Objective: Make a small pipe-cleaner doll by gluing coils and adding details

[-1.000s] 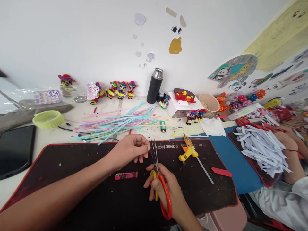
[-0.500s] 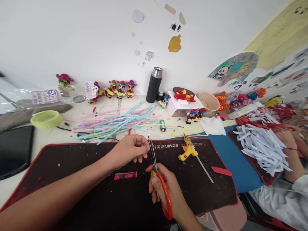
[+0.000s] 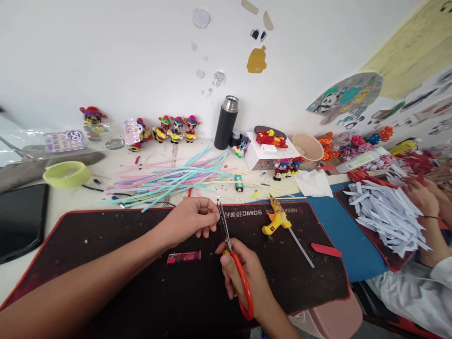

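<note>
My right hand [image 3: 245, 273] grips scissors [image 3: 242, 274] with orange-red and yellow handles, blades pointing up and away from me. The blades look nearly closed. Just left of the blade tips, my left hand [image 3: 194, 216] has thumb and forefinger pinched together. What those fingers hold is too small to make out; a tiny dark speck shows near the tips. Both hands are above a black desk mat [image 3: 141, 282] with a red edge. On the mat below my left hand lies a pink lighter [image 3: 184, 256].
A yellow glue gun [image 3: 277, 220] with a glue stick lies right of the hands. Behind are pastel pipe cleaners [image 3: 169, 181], a black flask [image 3: 226, 123] and small figures [image 3: 178, 129]. At right, another person's hands [image 3: 425, 200] work beside white paper strips [image 3: 388, 216].
The scissor blades have come closer together and the right hand's fingers have closed a little on the handles. My left hand stays almost where it was.
</note>
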`<act>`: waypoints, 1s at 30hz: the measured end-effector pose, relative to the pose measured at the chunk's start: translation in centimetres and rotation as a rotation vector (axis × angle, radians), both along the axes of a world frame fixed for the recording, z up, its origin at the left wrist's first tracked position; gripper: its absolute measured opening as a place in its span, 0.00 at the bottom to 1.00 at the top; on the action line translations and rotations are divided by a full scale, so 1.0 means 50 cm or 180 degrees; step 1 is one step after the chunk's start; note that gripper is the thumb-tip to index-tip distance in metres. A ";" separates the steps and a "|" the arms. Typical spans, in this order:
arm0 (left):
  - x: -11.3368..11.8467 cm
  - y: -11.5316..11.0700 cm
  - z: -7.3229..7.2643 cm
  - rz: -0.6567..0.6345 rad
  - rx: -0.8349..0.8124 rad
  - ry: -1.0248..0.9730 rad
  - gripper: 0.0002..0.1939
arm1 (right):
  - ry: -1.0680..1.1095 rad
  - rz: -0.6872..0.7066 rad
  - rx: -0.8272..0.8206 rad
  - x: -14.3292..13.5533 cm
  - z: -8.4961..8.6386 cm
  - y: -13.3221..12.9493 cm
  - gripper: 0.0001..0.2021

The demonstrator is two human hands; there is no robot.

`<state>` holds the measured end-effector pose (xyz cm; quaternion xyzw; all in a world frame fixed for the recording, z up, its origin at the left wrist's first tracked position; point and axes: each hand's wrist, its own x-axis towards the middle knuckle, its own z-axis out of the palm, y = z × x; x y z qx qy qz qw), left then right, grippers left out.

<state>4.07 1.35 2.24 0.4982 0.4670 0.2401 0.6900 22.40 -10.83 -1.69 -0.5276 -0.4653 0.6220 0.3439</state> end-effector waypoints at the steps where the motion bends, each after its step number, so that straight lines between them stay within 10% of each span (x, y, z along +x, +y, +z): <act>1: 0.000 0.000 -0.002 -0.0006 0.0001 -0.0007 0.11 | -0.0002 -0.0001 -0.0014 0.000 0.000 0.000 0.25; 30: -0.014 0.002 0.007 0.0094 0.0018 -0.0062 0.12 | -0.0663 -0.0047 -0.0253 0.045 0.010 0.008 0.27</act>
